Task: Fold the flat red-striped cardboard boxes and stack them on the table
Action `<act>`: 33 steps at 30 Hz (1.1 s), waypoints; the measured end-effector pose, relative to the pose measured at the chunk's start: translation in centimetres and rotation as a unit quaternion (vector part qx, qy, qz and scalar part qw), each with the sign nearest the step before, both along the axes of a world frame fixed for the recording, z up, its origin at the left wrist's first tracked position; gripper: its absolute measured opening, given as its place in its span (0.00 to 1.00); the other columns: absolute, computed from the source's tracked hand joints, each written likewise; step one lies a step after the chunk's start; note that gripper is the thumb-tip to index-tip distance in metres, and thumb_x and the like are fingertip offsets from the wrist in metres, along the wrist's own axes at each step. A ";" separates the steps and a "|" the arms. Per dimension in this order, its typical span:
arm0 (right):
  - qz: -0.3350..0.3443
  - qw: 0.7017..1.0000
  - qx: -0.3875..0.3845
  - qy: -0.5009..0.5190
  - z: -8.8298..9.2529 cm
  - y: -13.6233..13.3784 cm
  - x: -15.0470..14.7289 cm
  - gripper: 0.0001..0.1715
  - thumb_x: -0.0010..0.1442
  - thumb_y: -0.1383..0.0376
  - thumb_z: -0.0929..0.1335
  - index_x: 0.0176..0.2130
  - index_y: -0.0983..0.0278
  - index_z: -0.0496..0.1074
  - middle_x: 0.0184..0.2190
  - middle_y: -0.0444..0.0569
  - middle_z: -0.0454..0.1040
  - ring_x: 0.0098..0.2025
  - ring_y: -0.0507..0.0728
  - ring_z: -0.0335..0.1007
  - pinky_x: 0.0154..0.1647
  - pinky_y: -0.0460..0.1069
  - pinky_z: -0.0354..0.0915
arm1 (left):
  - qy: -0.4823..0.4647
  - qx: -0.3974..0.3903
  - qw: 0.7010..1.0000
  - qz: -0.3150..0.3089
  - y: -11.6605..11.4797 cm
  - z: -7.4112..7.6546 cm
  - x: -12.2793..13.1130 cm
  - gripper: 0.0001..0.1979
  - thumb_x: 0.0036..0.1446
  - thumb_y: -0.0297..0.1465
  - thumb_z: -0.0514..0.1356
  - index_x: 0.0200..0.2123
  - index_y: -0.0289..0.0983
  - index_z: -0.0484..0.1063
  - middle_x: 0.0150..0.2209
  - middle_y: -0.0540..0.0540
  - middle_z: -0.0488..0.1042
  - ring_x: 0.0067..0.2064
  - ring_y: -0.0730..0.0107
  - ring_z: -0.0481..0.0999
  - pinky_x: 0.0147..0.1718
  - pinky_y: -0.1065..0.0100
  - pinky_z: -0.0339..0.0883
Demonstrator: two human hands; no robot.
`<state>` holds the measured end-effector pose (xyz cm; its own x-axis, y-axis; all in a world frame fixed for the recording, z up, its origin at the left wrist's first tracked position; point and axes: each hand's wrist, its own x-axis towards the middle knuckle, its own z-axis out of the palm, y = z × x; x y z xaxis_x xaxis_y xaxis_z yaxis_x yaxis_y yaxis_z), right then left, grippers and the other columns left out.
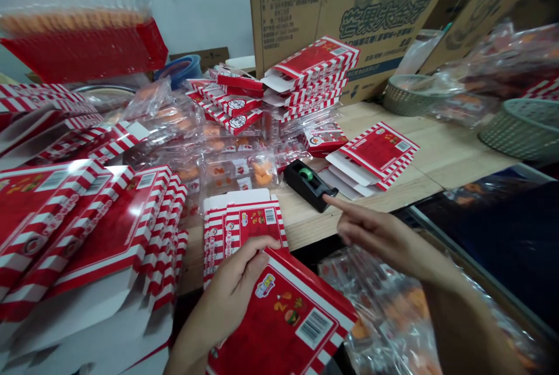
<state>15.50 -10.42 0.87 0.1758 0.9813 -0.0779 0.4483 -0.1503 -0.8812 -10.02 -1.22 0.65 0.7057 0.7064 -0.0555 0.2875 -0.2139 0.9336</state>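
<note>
Our left fingers (pixel 257 250) pinch a red carton (pixel 283 317) to steady it, while our right fingers (pixel 345 211) reach out empty, just short of the tape dispenser (pixel 308 184) on the bench (pixel 428 148).

The near edge is cutting off the red-and-white carton (pixel 283 317) under the left hand (pixel 231 293), while the top edge is cropping the tall cardboard cartons (pixel 349 8) at far right.

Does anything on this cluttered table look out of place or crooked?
Yes. The stack of red striped boxes looks askew: its boxes are staggered and tilted, with flaps sticking out, and it leans against the brown carton behind it instead of sitting squared up.
</note>
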 end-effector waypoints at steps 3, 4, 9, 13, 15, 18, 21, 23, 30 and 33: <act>0.206 0.977 0.026 -0.055 4.4 -1.0 -2.9 0.39 0.63 0.66 0.62 0.66 0.55 0.39 0.28 0.43 0.75 0.25 0.50 0.68 0.27 0.43 0.62 | -0.004 -0.011 1.000 -0.020 0.0 -0.3 0.5 0.13 0.64 0.35 0.49 0.46 0.46 0.71 0.47 0.51 0.75 0.50 0.67 0.72 0.52 0.67 0.63; 0.244 0.965 0.033 -0.091 5.2 -1.0 -3.7 0.41 0.62 0.66 0.63 0.66 0.54 0.38 0.28 0.43 0.75 0.24 0.50 0.67 0.25 0.43 0.61 | -0.006 -0.014 1.000 -0.026 0.0 -0.4 0.5 0.13 0.64 0.35 0.48 0.47 0.45 0.70 0.48 0.50 0.74 0.51 0.67 0.72 0.52 0.67 0.63; 0.254 0.938 0.003 -0.236 5.0 0.4 -5.9 0.47 0.54 0.70 0.68 0.66 0.62 0.44 0.23 0.43 0.73 0.20 0.51 0.62 0.19 0.43 0.52 | -0.012 -0.011 0.998 -0.057 -0.3 0.0 0.1 0.12 0.65 0.34 0.48 0.47 0.45 0.68 0.49 0.52 0.73 0.50 0.71 0.70 0.51 0.71 0.61; 0.224 0.958 -0.064 -0.167 3.6 1.4 -6.2 0.48 0.50 0.67 0.71 0.65 0.61 0.49 0.18 0.36 0.65 0.17 0.47 0.57 0.17 0.41 0.48 | -0.023 0.009 0.997 -0.075 -0.7 0.3 -0.4 0.12 0.65 0.33 0.49 0.48 0.48 0.67 0.45 0.54 0.74 0.48 0.74 0.70 0.48 0.75 0.61; 0.214 0.969 -0.085 -0.089 3.2 1.6 -6.0 0.48 0.47 0.63 0.74 0.63 0.60 0.54 0.17 0.34 0.63 0.18 0.47 0.56 0.17 0.40 0.48 | -0.034 0.007 0.995 -0.090 -0.7 0.4 -0.5 0.12 0.65 0.32 0.49 0.48 0.48 0.67 0.44 0.54 0.74 0.47 0.74 0.71 0.46 0.76 0.61; 0.240 0.952 -0.150 0.119 2.4 1.7 -5.7 0.37 0.42 0.56 0.76 0.52 0.62 0.70 0.22 0.38 0.70 0.21 0.47 0.60 0.21 0.40 0.56 | -0.070 -0.011 0.991 -0.110 -0.7 0.5 -0.3 0.11 0.65 0.31 0.50 0.46 0.46 0.68 0.44 0.54 0.74 0.45 0.75 0.71 0.46 0.76 0.61; 0.274 0.866 -0.228 0.349 1.2 1.4 -5.9 0.36 0.37 0.47 0.75 0.42 0.64 0.75 0.28 0.43 0.75 0.26 0.49 0.67 0.31 0.44 0.65 | -0.098 -0.038 0.987 -0.124 -0.9 0.7 -0.4 0.09 0.64 0.31 0.51 0.44 0.44 0.70 0.41 0.53 0.75 0.42 0.76 0.73 0.42 0.78 0.63; 0.272 0.835 -0.241 0.414 0.3 1.1 -6.1 0.38 0.36 0.44 0.74 0.42 0.65 0.76 0.26 0.43 0.74 0.24 0.48 0.66 0.31 0.44 0.65 | -0.103 -0.043 0.985 -0.129 -1.0 0.9 -0.5 0.09 0.64 0.31 0.51 0.43 0.43 0.70 0.39 0.52 0.75 0.40 0.76 0.73 0.40 0.78 0.64; 0.080 0.933 -0.032 0.349 -1.3 1.3 -4.5 0.33 0.55 0.42 0.63 0.48 0.60 0.73 0.33 0.49 0.77 0.31 0.53 0.72 0.32 0.47 0.68 | -0.175 -0.079 0.942 0.274 0.3 -0.5 -0.5 0.11 0.62 0.39 0.53 0.45 0.45 0.69 0.38 0.52 0.75 0.37 0.72 0.76 0.36 0.73 0.69; 0.108 0.959 0.010 0.262 -0.8 1.8 -4.2 0.47 0.49 0.41 0.68 0.62 0.55 0.57 0.47 0.53 0.74 0.44 0.62 0.73 0.40 0.53 0.70 | -0.217 -0.090 0.875 0.422 1.5 -1.3 -0.3 0.20 0.60 0.44 0.54 0.54 0.47 0.61 0.41 0.50 0.75 0.35 0.70 0.77 0.33 0.70 0.71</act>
